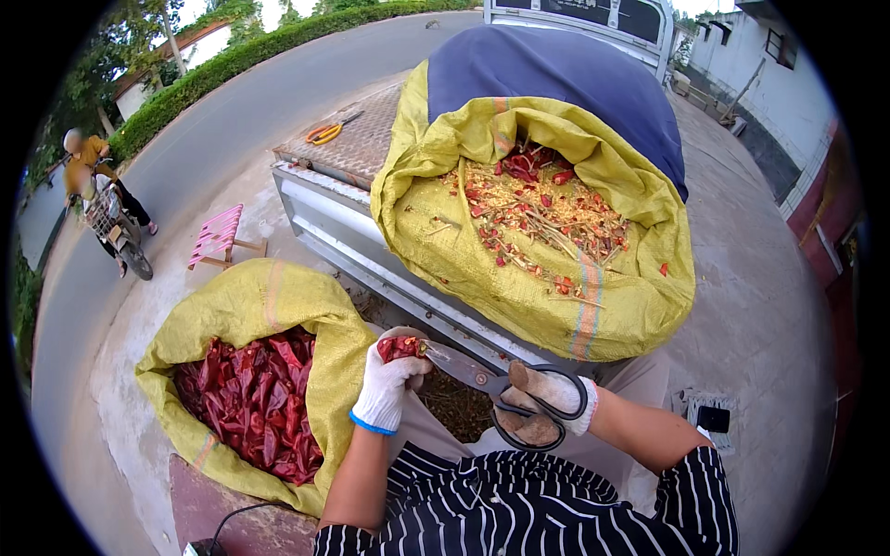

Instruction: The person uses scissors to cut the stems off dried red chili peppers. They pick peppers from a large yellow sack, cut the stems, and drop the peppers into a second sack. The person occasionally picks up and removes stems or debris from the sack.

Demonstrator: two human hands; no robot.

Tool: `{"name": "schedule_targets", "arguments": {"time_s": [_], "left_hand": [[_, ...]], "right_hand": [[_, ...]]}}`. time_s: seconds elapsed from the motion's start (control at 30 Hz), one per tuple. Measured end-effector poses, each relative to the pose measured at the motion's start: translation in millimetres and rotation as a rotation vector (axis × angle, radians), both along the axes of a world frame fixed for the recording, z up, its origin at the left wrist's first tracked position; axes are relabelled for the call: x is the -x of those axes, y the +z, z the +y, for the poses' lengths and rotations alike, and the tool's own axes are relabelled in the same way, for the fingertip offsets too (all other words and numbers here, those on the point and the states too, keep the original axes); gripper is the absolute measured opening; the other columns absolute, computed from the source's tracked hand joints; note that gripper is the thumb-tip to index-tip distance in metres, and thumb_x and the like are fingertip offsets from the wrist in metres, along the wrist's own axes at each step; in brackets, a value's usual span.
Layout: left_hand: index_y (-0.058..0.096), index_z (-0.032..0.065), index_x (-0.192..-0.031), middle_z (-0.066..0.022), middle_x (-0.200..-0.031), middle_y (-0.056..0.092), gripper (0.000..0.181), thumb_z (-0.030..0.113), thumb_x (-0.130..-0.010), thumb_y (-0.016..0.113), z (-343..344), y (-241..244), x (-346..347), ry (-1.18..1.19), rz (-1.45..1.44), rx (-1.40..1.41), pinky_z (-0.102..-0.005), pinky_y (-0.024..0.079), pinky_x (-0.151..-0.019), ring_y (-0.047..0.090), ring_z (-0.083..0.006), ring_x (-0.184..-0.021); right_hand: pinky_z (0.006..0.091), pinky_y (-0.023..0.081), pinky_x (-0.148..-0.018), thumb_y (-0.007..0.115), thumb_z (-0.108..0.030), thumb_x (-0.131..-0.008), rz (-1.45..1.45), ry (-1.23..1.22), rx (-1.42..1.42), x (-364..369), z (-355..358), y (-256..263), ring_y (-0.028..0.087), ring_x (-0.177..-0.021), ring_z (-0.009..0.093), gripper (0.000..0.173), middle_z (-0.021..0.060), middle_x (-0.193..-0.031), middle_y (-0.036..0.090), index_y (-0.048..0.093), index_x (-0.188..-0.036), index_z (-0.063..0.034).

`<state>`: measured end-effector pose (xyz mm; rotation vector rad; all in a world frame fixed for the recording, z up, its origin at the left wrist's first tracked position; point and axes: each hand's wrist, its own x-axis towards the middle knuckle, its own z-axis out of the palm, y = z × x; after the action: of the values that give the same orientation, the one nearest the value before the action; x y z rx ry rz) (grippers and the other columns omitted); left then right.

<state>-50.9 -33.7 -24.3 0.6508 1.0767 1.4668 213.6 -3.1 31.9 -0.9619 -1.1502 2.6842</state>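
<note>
My left hand (389, 382), in a white knitted glove, holds a dried red chili pepper (401, 349) with its stem end towards the scissors. My right hand (546, 403), gloved too, has its fingers through the black handles of large metal scissors (462, 365); the blade tips reach the pepper's stem end. On the left, a yellow woven sack (334, 347) lies open, full of dried red chili peppers (254, 403). Ahead, a larger yellow woven sack (431, 215) has stem pieces, seeds and red pepper bits (549, 215) in its folded mouth.
The large sack rests at the edge of a truck bed (354, 149), where orange-handled scissors (325, 133) lie. A pink-strapped folding stool (219, 236) stands left. A phone (713, 419) lies at right. People are with a motorcycle (125, 233) on the road.
</note>
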Motion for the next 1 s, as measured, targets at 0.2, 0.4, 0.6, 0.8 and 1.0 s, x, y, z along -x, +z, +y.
{"name": "schedule_targets", "arguments": {"time_s": [0.2,0.4,0.6,0.8,1.0], "left_hand": [[0.059,0.0031,-0.100,-0.0032,-0.066,0.052,0.029,-0.003,-0.072,0.064,17.8,3.2,-23.9,-0.215,-0.477,-0.152,-0.0248,0.029,-0.042,0.042,-0.0120,-0.048],[0.060,0.0018,-0.100,-0.0032,-0.063,0.050,0.028,0.005,-0.072,0.062,10.7,8.2,-39.8,-0.255,-0.722,-0.185,-0.0270,0.028,-0.044,0.038,-0.0121,-0.048],[0.061,0.0003,-0.101,-0.0040,-0.061,0.046,0.033,0.012,-0.070,0.062,22.0,3.2,-57.1,-0.269,-0.944,-0.090,-0.0268,0.028,-0.045,0.035,-0.0134,-0.048],[0.048,0.0092,-0.075,0.0021,-0.060,0.037,0.020,0.016,-0.073,0.067,7.3,23.2,-45.9,-0.237,-0.929,-0.279,-0.0249,0.032,-0.044,0.039,-0.0105,-0.052],[0.060,0.0075,-0.100,-0.0023,-0.069,0.054,0.029,0.010,-0.073,0.070,15.6,-2.4,-32.4,-0.188,-0.720,-0.178,-0.0258,0.029,-0.044,0.041,-0.0112,-0.050]], "right_hand": [[0.0225,0.028,-0.037,0.052,-0.081,-0.080,0.430,0.101,0.350,-11.3,8.7,-45.5,0.035,-0.041,0.009,0.081,0.0037,-0.061,0.047,0.061,-0.082,-0.0003],[0.0216,0.023,-0.031,0.055,-0.086,-0.075,0.727,0.031,0.746,7.6,-20.3,-83.2,0.027,-0.033,0.005,0.080,-0.0045,-0.045,0.034,0.054,-0.066,-0.0061],[0.0195,0.022,-0.027,0.056,-0.082,-0.078,1.056,0.105,0.940,33.5,-39.0,-60.2,0.027,-0.027,0.004,0.075,-0.0071,-0.038,0.031,0.033,-0.057,-0.0138],[0.0216,0.024,-0.027,0.055,-0.080,-0.080,0.957,0.093,0.790,46.9,-38.1,-46.3,0.030,-0.028,0.006,0.076,-0.0034,-0.042,0.036,0.049,-0.070,-0.0045],[0.0209,0.027,-0.040,0.042,-0.086,-0.080,0.376,-0.108,-0.174,9.8,-26.2,-22.1,0.042,-0.043,0.008,0.085,-0.0001,-0.055,0.048,0.058,-0.080,-0.0026]]}}
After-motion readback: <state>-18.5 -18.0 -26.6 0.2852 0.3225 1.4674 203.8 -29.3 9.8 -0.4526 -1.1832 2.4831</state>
